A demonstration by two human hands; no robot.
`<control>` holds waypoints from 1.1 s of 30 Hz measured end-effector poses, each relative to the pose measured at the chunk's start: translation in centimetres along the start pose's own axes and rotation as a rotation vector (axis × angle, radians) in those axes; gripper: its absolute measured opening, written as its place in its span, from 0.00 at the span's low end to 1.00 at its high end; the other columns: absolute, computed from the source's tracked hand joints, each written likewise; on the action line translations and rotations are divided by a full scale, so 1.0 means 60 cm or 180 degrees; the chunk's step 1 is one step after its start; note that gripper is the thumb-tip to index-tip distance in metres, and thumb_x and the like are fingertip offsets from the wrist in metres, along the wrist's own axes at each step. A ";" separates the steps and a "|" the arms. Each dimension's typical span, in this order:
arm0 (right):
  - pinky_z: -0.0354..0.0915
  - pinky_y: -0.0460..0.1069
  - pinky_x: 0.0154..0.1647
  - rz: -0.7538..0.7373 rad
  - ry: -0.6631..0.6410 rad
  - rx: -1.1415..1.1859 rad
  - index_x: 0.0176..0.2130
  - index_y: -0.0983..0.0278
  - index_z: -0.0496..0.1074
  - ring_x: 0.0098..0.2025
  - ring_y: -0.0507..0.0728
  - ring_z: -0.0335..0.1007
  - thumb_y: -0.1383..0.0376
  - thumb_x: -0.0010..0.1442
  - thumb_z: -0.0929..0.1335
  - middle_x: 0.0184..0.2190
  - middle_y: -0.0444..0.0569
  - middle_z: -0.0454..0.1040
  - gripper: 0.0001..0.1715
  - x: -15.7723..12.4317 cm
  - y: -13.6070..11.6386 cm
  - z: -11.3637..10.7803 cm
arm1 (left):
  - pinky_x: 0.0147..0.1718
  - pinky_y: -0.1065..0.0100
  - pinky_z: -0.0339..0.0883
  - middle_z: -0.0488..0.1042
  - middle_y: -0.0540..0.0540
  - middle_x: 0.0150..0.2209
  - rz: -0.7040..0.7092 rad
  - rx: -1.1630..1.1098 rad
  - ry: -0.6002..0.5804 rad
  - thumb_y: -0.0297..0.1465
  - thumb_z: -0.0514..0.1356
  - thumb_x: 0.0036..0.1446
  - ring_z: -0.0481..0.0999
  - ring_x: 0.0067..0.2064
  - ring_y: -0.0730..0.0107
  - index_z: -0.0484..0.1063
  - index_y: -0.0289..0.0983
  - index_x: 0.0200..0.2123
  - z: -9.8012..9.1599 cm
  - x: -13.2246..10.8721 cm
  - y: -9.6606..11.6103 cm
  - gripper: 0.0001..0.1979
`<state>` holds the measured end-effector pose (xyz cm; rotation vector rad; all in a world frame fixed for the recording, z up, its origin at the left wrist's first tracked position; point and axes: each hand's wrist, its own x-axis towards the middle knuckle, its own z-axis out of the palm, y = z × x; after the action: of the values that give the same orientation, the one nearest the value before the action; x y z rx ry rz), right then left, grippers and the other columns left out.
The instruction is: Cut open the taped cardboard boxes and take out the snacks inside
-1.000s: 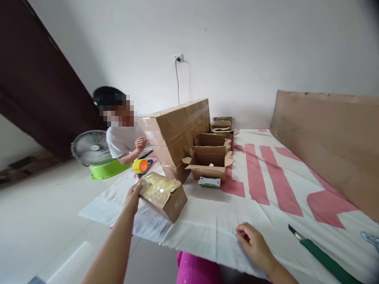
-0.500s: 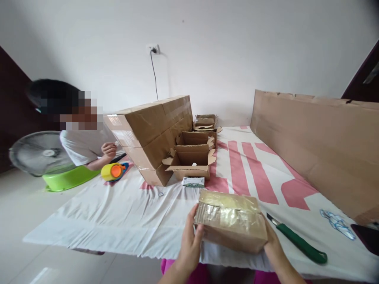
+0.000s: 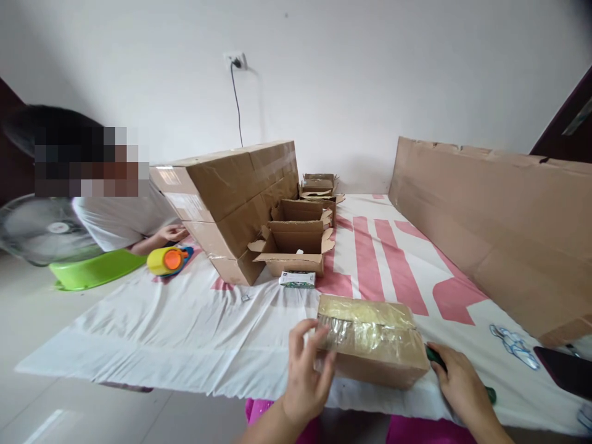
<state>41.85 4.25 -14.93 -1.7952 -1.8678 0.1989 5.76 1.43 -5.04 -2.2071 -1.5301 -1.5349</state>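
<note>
A taped cardboard box (image 3: 374,345) rests near the table's front edge, with clear shiny tape across its top. My left hand (image 3: 308,367) is at the box's left end with fingers apart and slightly bent; whether the fingertips touch the cardboard I cannot tell. To the right of the box, my right hand (image 3: 462,385) is closed over a green utility knife (image 3: 491,394) on the cloth. The knife's blade and most of its handle are hidden by the hand and the box.
Several open cardboard boxes (image 3: 296,265) line up beside a stack of closed boxes (image 3: 226,216). A small carton (image 3: 297,280) lies before them. On the right stands a tall cardboard panel (image 3: 490,228), with a dark phone-like object (image 3: 567,370) nearby. Another person (image 3: 124,216) leans in at the left.
My right hand has left the box's right end and closed over the utility knife. My left hand has loosened from the box, its fingers spreading. The view has shifted slightly.
</note>
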 end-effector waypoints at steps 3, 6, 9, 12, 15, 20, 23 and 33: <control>0.64 0.62 0.57 0.0122 0.0238 0.0303 0.46 0.65 0.75 0.51 0.67 0.73 0.57 0.58 0.61 0.46 0.58 0.79 0.23 0.000 -0.018 -0.009 | 0.42 0.55 0.69 0.70 0.42 0.42 -0.0891 -0.0040 0.0049 0.37 0.56 0.63 0.71 0.45 0.57 0.68 0.39 0.45 0.002 0.011 -0.020 0.10; 0.64 0.62 0.58 0.0515 0.0530 0.1011 0.51 0.64 0.72 0.53 0.66 0.72 0.51 0.60 0.61 0.51 0.57 0.77 0.28 -0.002 -0.053 -0.023 | 0.39 0.59 0.68 0.70 0.47 0.34 -0.1068 -0.0243 -0.0228 0.41 0.58 0.61 0.71 0.39 0.60 0.68 0.40 0.33 -0.003 0.028 -0.034 0.11; 0.70 0.56 0.53 0.1018 0.0543 0.2019 0.55 0.63 0.70 0.52 0.63 0.74 0.47 0.61 0.62 0.51 0.55 0.77 0.31 -0.007 -0.103 -0.036 | 0.39 0.61 0.67 0.70 0.47 0.33 -0.1101 -0.0349 -0.0245 0.40 0.61 0.58 0.72 0.39 0.61 0.70 0.39 0.30 -0.008 0.043 -0.030 0.11; 0.72 0.51 0.48 0.1236 0.0569 0.2605 0.53 0.63 0.72 0.51 0.63 0.75 0.46 0.60 0.65 0.47 0.54 0.80 0.31 -0.014 -0.142 -0.038 | 0.40 0.61 0.67 0.71 0.48 0.33 -0.1219 -0.0329 -0.0445 0.37 0.64 0.54 0.72 0.39 0.60 0.73 0.40 0.30 -0.009 0.054 -0.017 0.08; 0.72 0.50 0.50 0.1132 0.0478 0.2557 0.50 0.63 0.74 0.53 0.64 0.74 0.45 0.58 0.67 0.47 0.54 0.80 0.31 -0.019 -0.153 -0.032 | 0.38 0.63 0.67 0.70 0.48 0.31 -0.1340 -0.0330 -0.0664 0.35 0.67 0.51 0.72 0.37 0.61 0.73 0.39 0.26 -0.009 0.062 -0.006 0.08; 0.69 0.51 0.54 0.0917 0.0501 0.2220 0.49 0.61 0.74 0.54 0.63 0.73 0.44 0.59 0.65 0.48 0.53 0.79 0.29 -0.030 -0.146 -0.022 | 0.38 0.64 0.65 0.73 0.48 0.31 -0.0969 -0.0390 -0.0598 0.32 0.64 0.56 0.71 0.38 0.62 0.69 0.39 0.25 -0.012 0.066 0.003 0.09; 0.71 0.51 0.50 0.0881 0.0522 0.2167 0.49 0.61 0.72 0.51 0.62 0.75 0.45 0.61 0.64 0.47 0.54 0.79 0.28 -0.036 -0.155 -0.023 | 0.38 0.63 0.64 0.75 0.48 0.31 -0.0752 -0.0396 -0.0512 0.33 0.61 0.59 0.71 0.38 0.62 0.68 0.39 0.27 -0.010 0.061 0.004 0.09; 0.71 0.49 0.31 0.0264 0.0705 0.1905 0.48 0.60 0.64 0.32 0.56 0.74 0.51 0.66 0.61 0.32 0.47 0.75 0.19 -0.002 -0.180 -0.097 | 0.44 0.60 0.64 0.76 0.48 0.35 -0.0300 -0.0530 -0.0003 0.28 0.57 0.62 0.74 0.41 0.63 0.70 0.41 0.35 0.018 0.037 -0.011 0.03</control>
<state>35.05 1.53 -5.09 -1.4098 -1.3865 0.5080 6.07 3.84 -4.23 -2.2495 -1.5821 -1.7492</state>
